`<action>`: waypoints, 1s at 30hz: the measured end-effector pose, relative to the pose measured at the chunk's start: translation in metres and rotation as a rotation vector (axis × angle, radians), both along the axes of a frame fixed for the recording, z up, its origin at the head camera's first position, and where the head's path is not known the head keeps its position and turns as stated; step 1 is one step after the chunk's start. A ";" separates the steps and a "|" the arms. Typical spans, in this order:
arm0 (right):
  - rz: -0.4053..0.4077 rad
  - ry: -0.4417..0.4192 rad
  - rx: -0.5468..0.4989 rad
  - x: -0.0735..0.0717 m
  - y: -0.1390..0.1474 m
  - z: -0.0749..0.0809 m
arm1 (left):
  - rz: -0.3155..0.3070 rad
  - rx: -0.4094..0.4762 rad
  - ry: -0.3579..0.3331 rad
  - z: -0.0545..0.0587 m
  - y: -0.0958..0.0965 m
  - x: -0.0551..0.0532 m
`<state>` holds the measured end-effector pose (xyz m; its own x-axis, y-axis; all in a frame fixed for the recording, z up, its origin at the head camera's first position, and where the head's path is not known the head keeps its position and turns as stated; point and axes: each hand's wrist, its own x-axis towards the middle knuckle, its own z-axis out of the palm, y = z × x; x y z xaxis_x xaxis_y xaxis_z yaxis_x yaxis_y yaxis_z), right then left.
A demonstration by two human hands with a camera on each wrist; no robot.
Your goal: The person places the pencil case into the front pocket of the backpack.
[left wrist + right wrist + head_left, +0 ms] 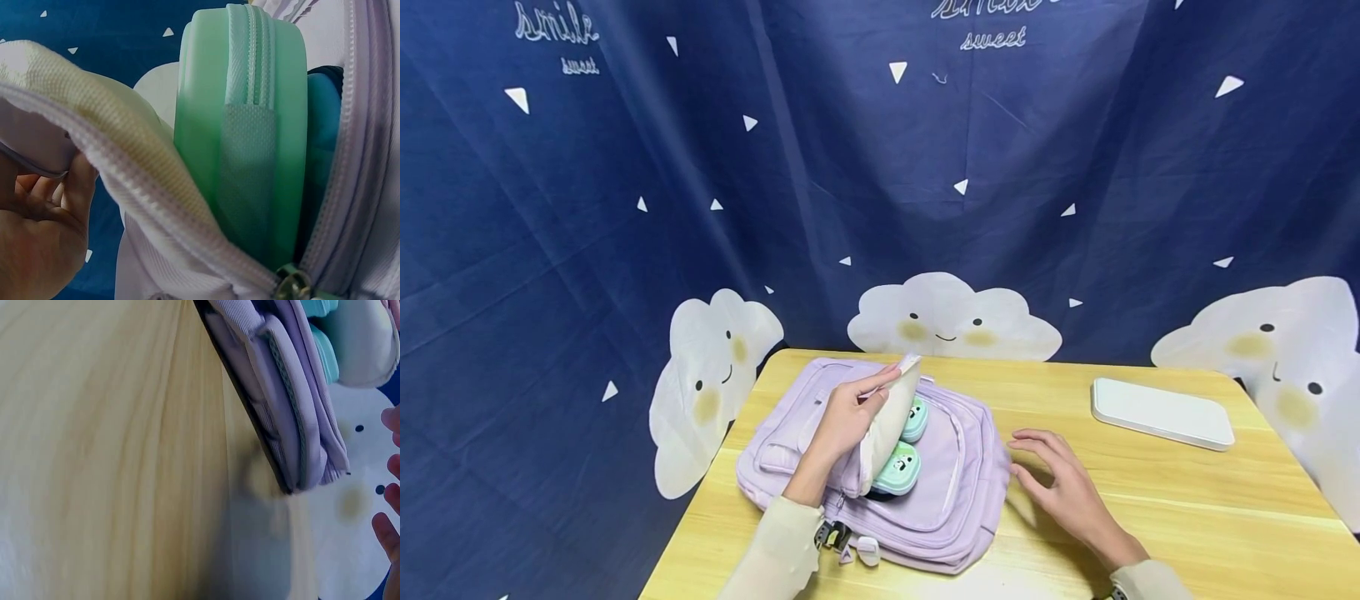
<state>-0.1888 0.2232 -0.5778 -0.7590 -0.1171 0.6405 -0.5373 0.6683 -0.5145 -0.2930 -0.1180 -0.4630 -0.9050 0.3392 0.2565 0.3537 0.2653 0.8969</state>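
**Pocket flap (891, 425) of a lilac backpack (940, 479) held up by the left hand (846, 417)**

The lilac backpack is laid flat on the wooden surface (1180, 517), left of the middle. The edge of its pocket flap is gripped between the fingers and thumb of the left hand, and the pale lining is turned toward the right. Under the raised flap, two mint cases are exposed in the pocket: a nearer case (898, 471) and a farther case (914, 421), both decorated with a black-and-white figure. In the left wrist view, a zip (251, 56) is seen along the side of one case, and a darker teal thing (322, 125) is partly hidden behind it; what it is cannot be told.

The right hand (1063, 483) is held just beside the right edge of the backpack, with fingers and thumb apart, lightly bent, and nothing gripped.

A white charm (868, 550) is seen at the near edge of the backpack. Well apart, toward the far right of the surface, a white flat box (1161, 412) is placed. The background is filled by a dark blue curtain (880, 167), printed with white triangles, lettering and smiling clouds (955, 312).
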 end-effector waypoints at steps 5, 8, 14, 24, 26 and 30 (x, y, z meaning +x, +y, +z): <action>-0.027 0.014 0.007 0.001 0.011 0.000 | -0.003 0.003 -0.003 0.000 0.000 0.000; -0.039 0.026 0.009 0.001 0.017 0.002 | -0.003 -0.001 -0.008 0.000 0.000 0.000; -0.069 0.024 0.005 0.004 0.029 0.006 | -0.001 0.001 -0.013 0.001 0.000 0.000; -0.109 -0.006 0.023 0.007 0.046 0.005 | 0.000 0.001 -0.015 0.001 0.000 0.000; -0.113 -0.010 0.023 0.007 0.049 0.006 | 0.005 -0.004 -0.012 0.001 0.000 0.000; -0.121 -0.018 0.024 0.007 0.054 0.008 | 0.009 -0.009 -0.010 0.001 0.000 0.001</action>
<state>-0.1818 0.2767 -0.5698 -0.7801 -0.0390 0.6245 -0.4426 0.7398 -0.5067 -0.2924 -0.1176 -0.4620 -0.9107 0.3331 0.2441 0.3420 0.2771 0.8979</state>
